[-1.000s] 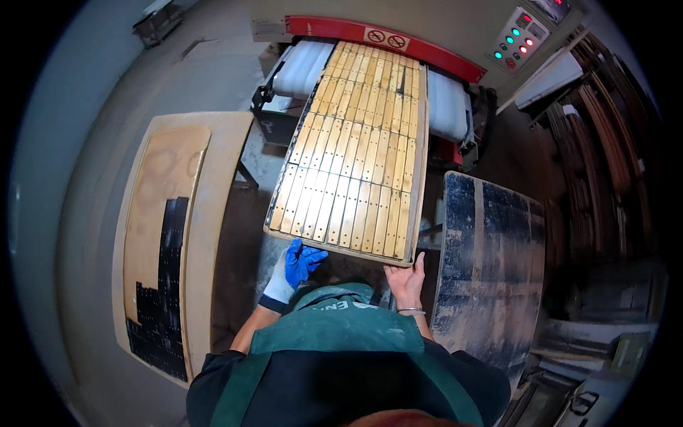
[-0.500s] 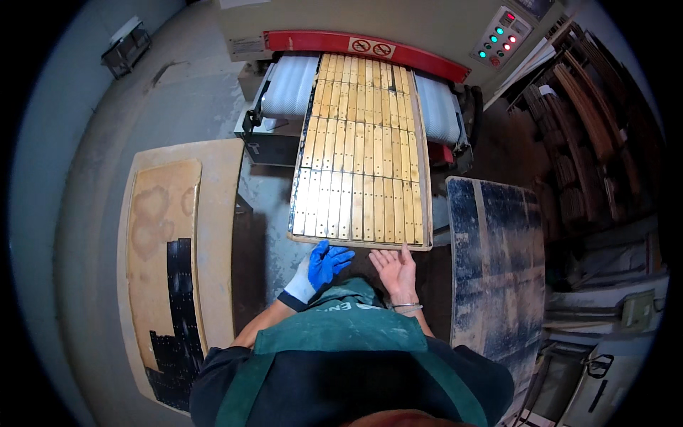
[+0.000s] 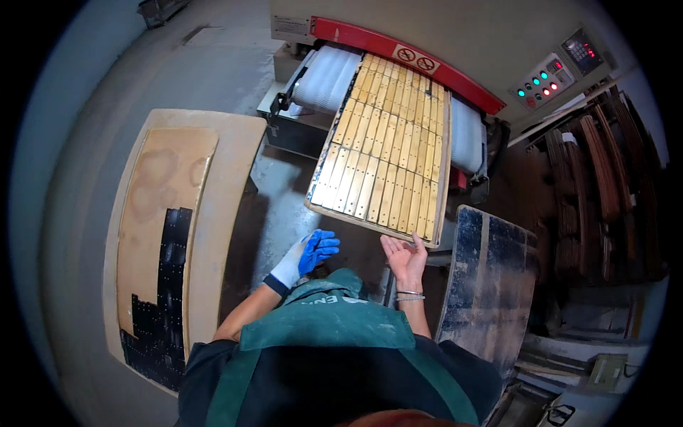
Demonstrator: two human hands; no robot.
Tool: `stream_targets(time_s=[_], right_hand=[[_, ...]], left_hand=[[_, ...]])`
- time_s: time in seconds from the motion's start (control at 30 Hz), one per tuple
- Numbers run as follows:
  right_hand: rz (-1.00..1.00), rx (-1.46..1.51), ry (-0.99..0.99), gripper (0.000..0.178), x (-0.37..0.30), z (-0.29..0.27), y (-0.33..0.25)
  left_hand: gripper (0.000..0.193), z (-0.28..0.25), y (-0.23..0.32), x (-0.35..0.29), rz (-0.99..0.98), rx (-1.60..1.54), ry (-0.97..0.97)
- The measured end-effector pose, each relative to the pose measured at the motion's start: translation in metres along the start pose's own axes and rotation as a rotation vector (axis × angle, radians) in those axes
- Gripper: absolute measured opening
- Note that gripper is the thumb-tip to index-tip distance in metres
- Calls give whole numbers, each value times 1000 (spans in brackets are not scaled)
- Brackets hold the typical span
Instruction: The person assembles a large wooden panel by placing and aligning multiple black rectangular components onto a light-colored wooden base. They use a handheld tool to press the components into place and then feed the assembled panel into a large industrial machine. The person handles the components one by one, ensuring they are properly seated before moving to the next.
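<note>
A wide board [image 3: 311, 204] carries rows of narrow gold-coloured metal strips [image 3: 388, 156] with small holes at their ends. Its far end lies under the red bar of a machine, on a white conveyor belt [image 3: 326, 80]. My left hand [image 3: 314, 250], in a blue and white work glove, is open in the air just short of the board's near edge and holds nothing. My bare right hand [image 3: 405, 259] is open, palm up, with its fingertips at the board's near right corner; whether they bear any weight I cannot tell.
To the left stands a table [image 3: 242, 142] with a tan board [image 3: 160, 181] partly covered by black strips [image 3: 162, 309]. On the right is a dark, scuffed panel [image 3: 491, 277]. The machine's red bar [image 3: 341, 34] and lit control panel [image 3: 544, 82] are ahead. Dark stacked pieces [image 3: 601, 167] fill the far right.
My left hand has drawn back from the board's edge. The right hand stays near the right corner. The whole view has turned, so the board and machine appear tilted.
</note>
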State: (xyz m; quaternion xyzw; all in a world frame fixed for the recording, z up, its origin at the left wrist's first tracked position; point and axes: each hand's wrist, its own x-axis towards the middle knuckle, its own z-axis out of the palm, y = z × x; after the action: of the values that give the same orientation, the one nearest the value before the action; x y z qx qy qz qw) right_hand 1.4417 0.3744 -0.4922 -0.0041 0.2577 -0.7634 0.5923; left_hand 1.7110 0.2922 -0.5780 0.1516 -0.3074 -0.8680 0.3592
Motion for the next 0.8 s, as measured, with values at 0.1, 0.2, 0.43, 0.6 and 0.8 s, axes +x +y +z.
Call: stream_targets(time_s=[0.1, 0.2, 0.43, 0.6, 0.8], right_hand=[[38, 42, -9, 67, 1, 2, 7], [81, 46, -33, 68, 2, 4, 6], [77, 6, -86, 61, -7, 1, -10], [238, 27, -100, 67, 11, -4, -14], [209, -11, -199, 84, 38, -20, -17]], left_hand=[[49, -24, -4, -57, 11, -42, 204], [46, -44, -20, -106, 84, -59, 381], [44, -33, -46, -186, 168, -136, 441], [42, -23, -76, -221, 355, 34, 531], [45, -14, -107, -262, 355, -104, 712]])
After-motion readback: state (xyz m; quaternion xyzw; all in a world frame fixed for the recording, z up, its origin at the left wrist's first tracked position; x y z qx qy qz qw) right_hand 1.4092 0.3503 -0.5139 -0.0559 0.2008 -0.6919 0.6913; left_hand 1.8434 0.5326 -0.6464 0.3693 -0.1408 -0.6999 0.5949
